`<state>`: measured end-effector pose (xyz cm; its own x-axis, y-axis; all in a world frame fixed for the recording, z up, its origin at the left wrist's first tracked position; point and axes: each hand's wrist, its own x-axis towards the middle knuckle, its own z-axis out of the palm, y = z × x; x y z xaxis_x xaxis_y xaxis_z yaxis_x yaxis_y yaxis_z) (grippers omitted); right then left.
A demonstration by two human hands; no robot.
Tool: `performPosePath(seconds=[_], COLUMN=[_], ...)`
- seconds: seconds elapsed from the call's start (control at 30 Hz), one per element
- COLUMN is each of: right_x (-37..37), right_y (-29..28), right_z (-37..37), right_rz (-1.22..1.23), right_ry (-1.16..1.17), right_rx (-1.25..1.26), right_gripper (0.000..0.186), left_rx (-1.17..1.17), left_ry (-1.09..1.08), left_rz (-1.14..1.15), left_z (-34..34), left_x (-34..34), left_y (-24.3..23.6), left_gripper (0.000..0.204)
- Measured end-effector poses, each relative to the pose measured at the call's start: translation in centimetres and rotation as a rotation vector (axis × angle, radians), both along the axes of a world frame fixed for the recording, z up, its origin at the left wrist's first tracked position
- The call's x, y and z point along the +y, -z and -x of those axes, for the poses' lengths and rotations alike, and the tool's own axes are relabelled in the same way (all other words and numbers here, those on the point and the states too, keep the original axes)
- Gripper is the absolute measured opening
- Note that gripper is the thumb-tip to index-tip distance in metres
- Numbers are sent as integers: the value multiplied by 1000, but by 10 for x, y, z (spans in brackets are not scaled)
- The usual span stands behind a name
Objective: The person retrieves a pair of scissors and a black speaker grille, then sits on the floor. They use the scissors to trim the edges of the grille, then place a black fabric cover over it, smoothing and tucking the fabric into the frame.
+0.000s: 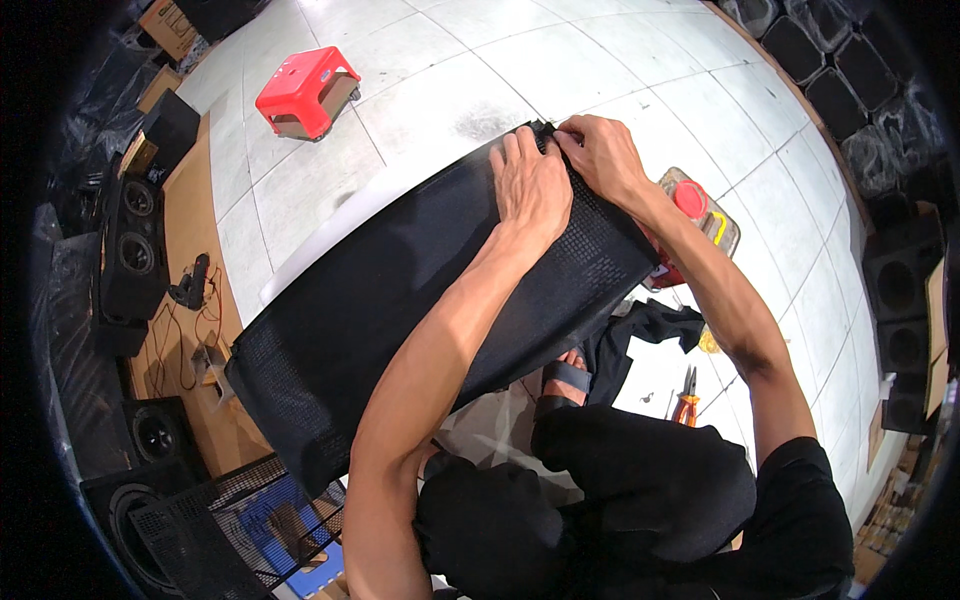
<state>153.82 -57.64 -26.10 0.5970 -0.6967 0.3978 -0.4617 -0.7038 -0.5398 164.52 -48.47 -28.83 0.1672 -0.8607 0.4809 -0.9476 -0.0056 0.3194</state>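
Observation:
A large black panel (400, 290) lies aslant in front of me. It is wrapped in dark cloth, and a perforated grille pattern shows through at its ends. My left hand (532, 190) rests on the cloth near the far corner, its bent fingers gripping the edge; its thumb is hidden. At that same corner my right hand (603, 155) is closed, thumb and forefinger pinching the bunched black cloth (541, 130). Under the panel's far long side a white sheet-like strip (340, 215) sticks out.
A red stool (305, 90) stands on the tiled floor ahead. Pliers (687, 398) and black cloth scraps (650, 325) lie at right, below a tray (735, 210) with a red-lidded container (690, 198). Speaker boxes (137, 225) and a bare mesh grille (215, 530) are at left.

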Motion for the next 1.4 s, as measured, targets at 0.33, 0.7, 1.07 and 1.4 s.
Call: performPosePath(seconds=[0.33,0.7,1.07,1.4], right_x=[6,27,34,28], right_y=[-1,-16,-10,2], right_z=[8,18,-2,-12], right_rz=[66,398,284,188], right_ry=[17,-95,-103,-45], right_rx=[49,188,402,526], right_gripper=[23,25,46,54], left_rx=[-115,71,70,113], left_ry=[23,255,296,333], left_rz=[-63,-178,-125,-191], left_z=[12,34,47,56], left_x=[13,71,82,79], left_y=[-8,-15,-3,-3], left_gripper=[41,50,51,56])
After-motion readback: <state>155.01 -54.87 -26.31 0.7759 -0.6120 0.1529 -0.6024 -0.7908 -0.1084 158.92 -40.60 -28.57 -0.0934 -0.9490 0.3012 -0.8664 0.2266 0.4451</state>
